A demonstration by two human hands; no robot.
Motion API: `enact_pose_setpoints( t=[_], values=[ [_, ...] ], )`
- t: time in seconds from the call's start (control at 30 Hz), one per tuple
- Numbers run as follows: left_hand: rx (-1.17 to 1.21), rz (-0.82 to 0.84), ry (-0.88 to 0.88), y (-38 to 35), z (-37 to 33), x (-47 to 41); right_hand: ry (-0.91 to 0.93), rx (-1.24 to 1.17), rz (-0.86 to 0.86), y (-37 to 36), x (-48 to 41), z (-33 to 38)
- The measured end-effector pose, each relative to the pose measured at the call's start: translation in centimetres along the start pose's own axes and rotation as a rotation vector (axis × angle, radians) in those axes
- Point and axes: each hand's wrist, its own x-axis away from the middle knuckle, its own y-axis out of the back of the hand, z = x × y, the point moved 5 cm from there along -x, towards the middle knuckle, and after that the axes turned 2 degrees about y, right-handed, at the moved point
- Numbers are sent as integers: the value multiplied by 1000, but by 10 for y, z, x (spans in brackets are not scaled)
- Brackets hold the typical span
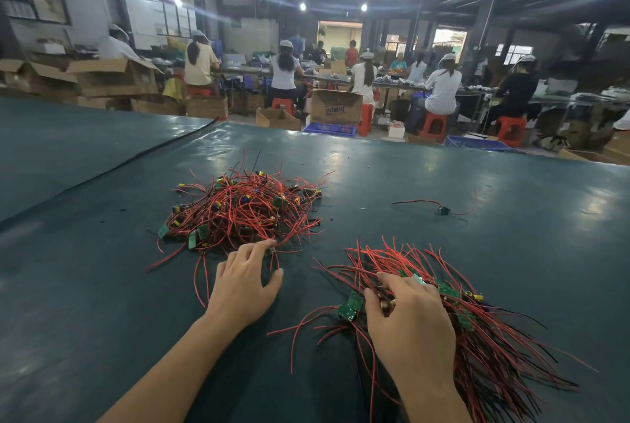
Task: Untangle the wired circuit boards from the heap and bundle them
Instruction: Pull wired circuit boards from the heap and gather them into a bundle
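A tangled heap (238, 211) of small green circuit boards with red and black wires lies on the dark green table (443, 177). My left hand (243, 283) reaches to the heap's near edge, its fingertips touching a red wire and a small board there. To the right lies a sorted bundle (470, 317) of boards with their wires fanned out. My right hand (409, 320) rests on top of this bundle, fingers curled down onto the boards. A green board (351, 305) sticks out just left of my right thumb.
One loose wired board (443, 209) lies alone on the table, farther right. A seam (112, 163) in the table cover runs diagonally at the left. Beyond the far edge, several seated people work at benches among cardboard boxes (335, 105) and red stools (433, 126).
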Motion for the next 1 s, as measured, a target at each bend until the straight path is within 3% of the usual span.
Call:
enact_pose_setpoints(
  t=[0.23,0.37,0.43,0.57,0.7,0.87,1.0],
  values=[
    [-163,69,28,-15,3,-12,52,-75,-38,-3,1,7],
    [-20,-97,11,2,-3,-21,83,-129,-30,-7,3,9],
    [143,-145,48,8,-5,-21,96,-152,-23,-9,4,10],
    [685,-202,255,15,-9,-9,123,-212,-49,-9,5,14],
    [1214,-145,273,18,-33,10,148,-307,-84,-9,5,17],
    [1319,-94,161,23,-71,39,79,-647,49,-18,5,20],
    [1322,137,-14,19,-101,57,-13,-980,135,-22,4,23]
  ],
)
